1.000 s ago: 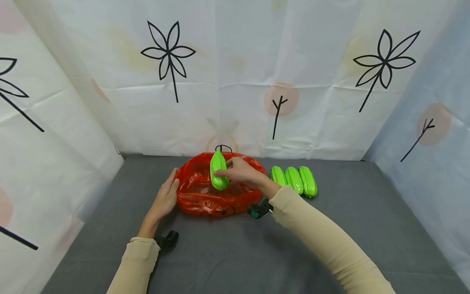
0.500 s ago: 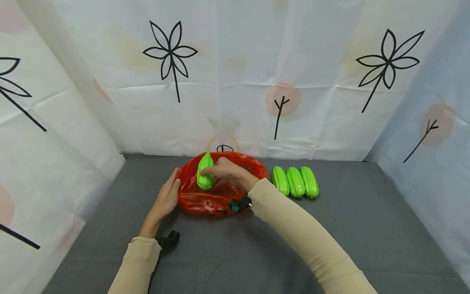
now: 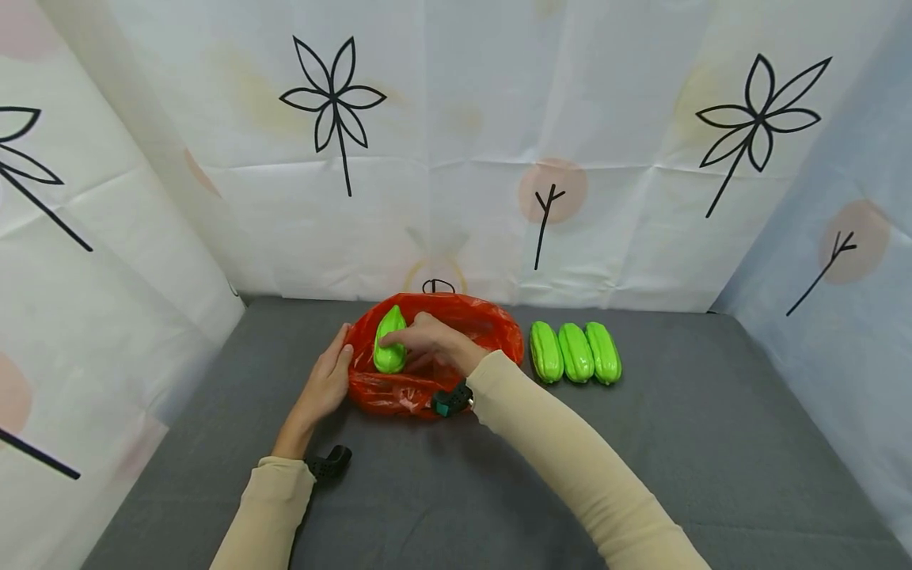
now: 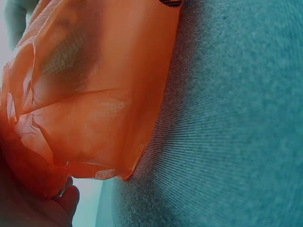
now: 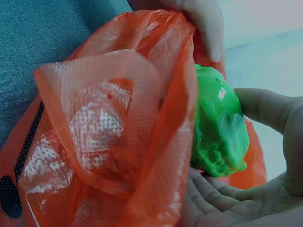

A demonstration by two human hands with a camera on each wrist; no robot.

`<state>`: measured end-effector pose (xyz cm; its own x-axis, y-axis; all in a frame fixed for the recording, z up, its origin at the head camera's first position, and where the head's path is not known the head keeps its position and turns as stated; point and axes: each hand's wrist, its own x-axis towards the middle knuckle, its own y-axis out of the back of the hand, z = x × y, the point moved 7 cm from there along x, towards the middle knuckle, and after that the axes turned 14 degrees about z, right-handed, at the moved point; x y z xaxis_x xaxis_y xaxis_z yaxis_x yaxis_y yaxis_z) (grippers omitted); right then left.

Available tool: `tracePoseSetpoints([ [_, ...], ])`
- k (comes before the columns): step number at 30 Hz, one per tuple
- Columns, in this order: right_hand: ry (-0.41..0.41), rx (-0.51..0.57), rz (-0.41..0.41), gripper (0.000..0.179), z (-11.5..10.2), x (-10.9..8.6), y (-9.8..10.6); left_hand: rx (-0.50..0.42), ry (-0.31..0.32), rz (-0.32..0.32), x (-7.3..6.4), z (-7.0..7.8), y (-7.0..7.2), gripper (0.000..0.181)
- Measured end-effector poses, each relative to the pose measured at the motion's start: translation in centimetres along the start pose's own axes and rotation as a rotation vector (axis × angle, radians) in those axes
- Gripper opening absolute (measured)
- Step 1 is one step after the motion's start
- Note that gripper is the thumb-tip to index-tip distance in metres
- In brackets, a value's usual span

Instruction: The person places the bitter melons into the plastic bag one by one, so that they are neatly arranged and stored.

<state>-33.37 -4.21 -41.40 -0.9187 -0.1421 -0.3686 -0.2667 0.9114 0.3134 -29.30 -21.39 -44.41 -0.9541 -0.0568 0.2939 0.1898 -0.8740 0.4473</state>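
Observation:
A red plastic bag [image 3: 399, 392] lies with its mouth open in the middle of the table. My left hand [image 3: 329, 376] grips its left rim, thumb on the near side. Over the bag's mouth, my right hand [image 3: 431, 340] holds a glossy green ridged toy vegetable [image 3: 389, 352], shaped like a short cucumber with one pointed end. In the right wrist view, the thumb and fingers are on opposite sides of the vegetable [image 5: 220, 123], and the bag's rim covers part of it. Through the bag wall [image 4: 109, 71] in the left wrist view, a dark greenish shape shows.
Three more green toy vegetables [image 3: 578, 353] lie side by side on the grey table [image 3: 677, 435], right of the bag. A white patterned cloth [image 3: 463, 119] hangs behind the table and along both sides.
My right hand has carried the green vegetable leftward and down, from above the bag's middle into the left part of its mouth. My left hand has stayed at the rim.

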Motion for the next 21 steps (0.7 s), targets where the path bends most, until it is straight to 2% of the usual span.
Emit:
tracePoseSetpoints([
  [6,-0.022,0.009,0.012,0.060,0.5,0.3,-0.5,-0.014,-0.005,0.000,-0.1,0.4,0.0,0.055],
  [10,-0.017,-0.017,0.023,0.054,0.6,0.4,-1.0,-0.006,-0.003,-0.005,-0.1,0.4,0.0,0.055],
  [21,0.002,-0.153,0.058,0.049,1.2,0.8,-2.0,0.003,0.009,-0.009,0.2,-0.1,-0.1,0.056],
])
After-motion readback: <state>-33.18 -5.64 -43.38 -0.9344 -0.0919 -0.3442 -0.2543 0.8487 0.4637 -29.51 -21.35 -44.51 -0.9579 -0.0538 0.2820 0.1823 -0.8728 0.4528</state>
